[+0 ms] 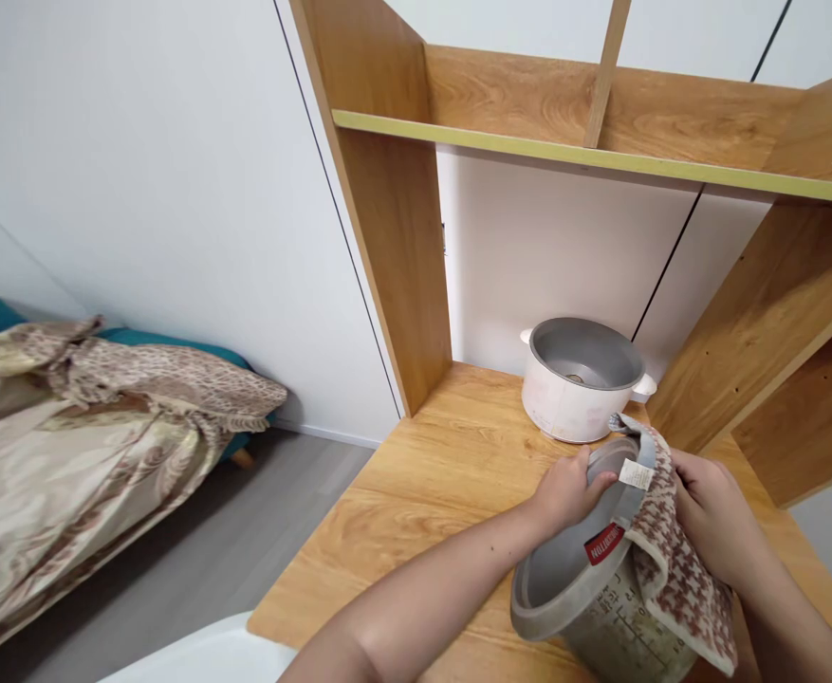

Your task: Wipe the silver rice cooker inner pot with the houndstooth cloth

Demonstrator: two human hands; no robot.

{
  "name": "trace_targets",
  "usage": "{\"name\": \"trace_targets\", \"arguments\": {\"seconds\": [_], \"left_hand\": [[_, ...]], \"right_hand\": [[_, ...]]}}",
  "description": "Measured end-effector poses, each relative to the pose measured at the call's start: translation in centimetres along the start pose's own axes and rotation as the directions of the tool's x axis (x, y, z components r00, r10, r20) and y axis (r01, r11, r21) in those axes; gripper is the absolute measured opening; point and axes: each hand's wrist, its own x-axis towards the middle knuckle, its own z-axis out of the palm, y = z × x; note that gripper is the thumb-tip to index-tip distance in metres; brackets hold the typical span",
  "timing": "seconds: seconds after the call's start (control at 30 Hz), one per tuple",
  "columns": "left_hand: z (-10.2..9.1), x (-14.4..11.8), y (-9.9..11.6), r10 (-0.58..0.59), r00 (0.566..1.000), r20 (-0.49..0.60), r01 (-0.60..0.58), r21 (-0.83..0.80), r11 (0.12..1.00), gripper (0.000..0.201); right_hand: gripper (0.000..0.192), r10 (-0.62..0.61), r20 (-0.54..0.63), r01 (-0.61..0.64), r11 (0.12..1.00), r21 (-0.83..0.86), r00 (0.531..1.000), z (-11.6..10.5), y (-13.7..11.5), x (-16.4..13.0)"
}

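My left hand (570, 490) grips the far rim of a grey metal inner pot (564, 579), which is tilted toward me above the wooden desk (416, 484). My right hand (712, 512) holds a brown-and-white patterned cloth (678, 569) draped over the pot's right side and rim. The cloth has a red label and a small white tag. Just behind the hands stands a white rice cooker body (578, 379), open and without its inner pot.
Wooden shelf panels rise at the left (394, 218) and right of the desk, with a shelf board (586, 156) overhead. A bed with a patterned cover (88, 427) lies to the left across the grey floor. A white rounded edge (209, 655) shows at the bottom.
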Motion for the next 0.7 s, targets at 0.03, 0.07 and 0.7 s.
{"name": "trace_targets", "arguments": {"seconds": [0.03,0.07,0.7], "left_hand": [[-0.1,0.0,0.0,0.006,1.000,0.002,-0.006,-0.008,1.000,0.050],[-0.2,0.0,0.0,0.008,1.000,0.008,-0.008,-0.015,1.000,0.050],[-1.3,-0.3,0.9,-0.028,0.997,0.074,0.026,0.026,0.999,0.049]], "right_hand": [[0.052,-0.004,-0.007,0.004,1.000,-0.010,1.000,0.0,-0.1,-0.1],[0.051,-0.007,-0.014,0.007,1.000,-0.020,1.000,0.0,-0.2,-0.3],[0.043,-0.066,-0.062,0.057,0.988,-0.143,0.996,0.0,-0.7,-1.0]]}}
